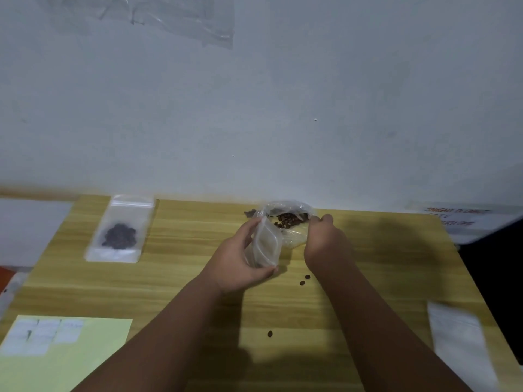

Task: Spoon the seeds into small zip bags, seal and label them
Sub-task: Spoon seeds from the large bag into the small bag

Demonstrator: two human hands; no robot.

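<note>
My left hand (239, 260) holds a small clear zip bag (264, 246) upright with its mouth facing the seed pile. My right hand (325, 241) reaches into a large crumpled plastic bag (285, 210) of brown seeds (288, 219) at the table's far edge; its fingers are bunched at the seeds, and whether they hold a spoon or seeds is hidden. A filled, flat zip bag of dark seeds (119, 232) lies at the far left. Loose seeds (304, 280) lie on the table below my right wrist, and one more seed (270, 333) nearer me.
The wooden table (181, 278) stands against a pale wall. A yellow sheet with white labels (42, 335) lies at the near left corner. An empty zip bag (458, 340) lies at the right edge. A printed paper sign (452, 219) sits beyond the table's right end.
</note>
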